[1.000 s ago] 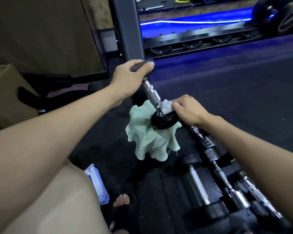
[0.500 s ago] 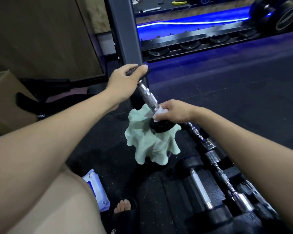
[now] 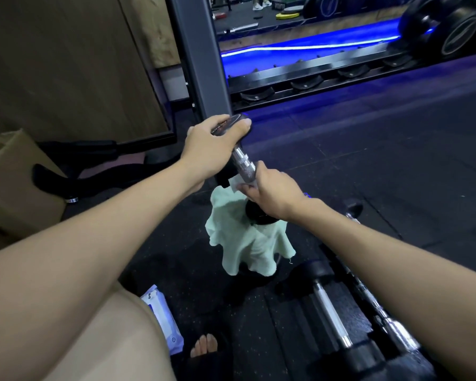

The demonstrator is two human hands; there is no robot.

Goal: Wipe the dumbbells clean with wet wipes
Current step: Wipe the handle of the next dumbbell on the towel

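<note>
The dumbbell (image 3: 243, 163) is gripped at both ends of the job: its top head is clamped under the curled fingers of the left hand (image 3: 212, 141), while the right hand (image 3: 270, 192) is wrapped round the lower part of the chrome handle with a white wet wipe (image 3: 234, 184) pinched against the metal. It's stood upright and a bit tilted, with the bottom head just below the right hand, parked on a pale green cloth (image 3: 248, 246) that's draped over something hidden underneath. So the handle looks mid-wipe, probably not finished; whether the heads have been done can't be told. Further down and to the right of the grip, more dumbbells (image 3: 333, 323) are lined up on the floor, so plenty is likely left. The only container is a wipes pack (image 3: 162, 317), lying well below the left hand by a knee; what's left in it can't be seen.
</note>
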